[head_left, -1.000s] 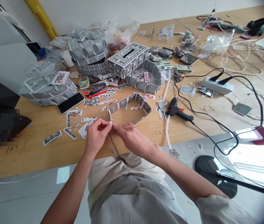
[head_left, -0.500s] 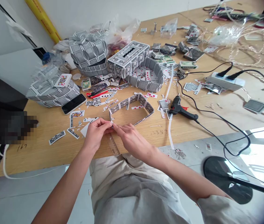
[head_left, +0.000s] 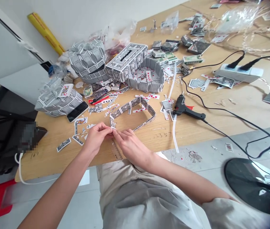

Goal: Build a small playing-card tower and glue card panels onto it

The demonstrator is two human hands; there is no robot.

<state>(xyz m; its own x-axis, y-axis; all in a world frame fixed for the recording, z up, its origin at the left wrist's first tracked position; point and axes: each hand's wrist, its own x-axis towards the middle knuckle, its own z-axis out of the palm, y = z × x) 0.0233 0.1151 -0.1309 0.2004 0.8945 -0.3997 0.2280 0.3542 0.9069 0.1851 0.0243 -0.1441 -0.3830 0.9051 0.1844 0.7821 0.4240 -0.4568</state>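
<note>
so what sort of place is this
Probably a craft workspace: the light wooden table carries a black-and-red plastic glue gun and black-and-white playing-card scraps, and the bare left hand pinches a thin, angular band of patterned card.

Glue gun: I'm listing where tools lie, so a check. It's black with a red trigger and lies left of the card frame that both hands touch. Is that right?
Not quite: the head view shows the glue gun right of the card frame. The rest holds: it's black with a red trigger, and the left hand and right hand touch the frame.
</note>
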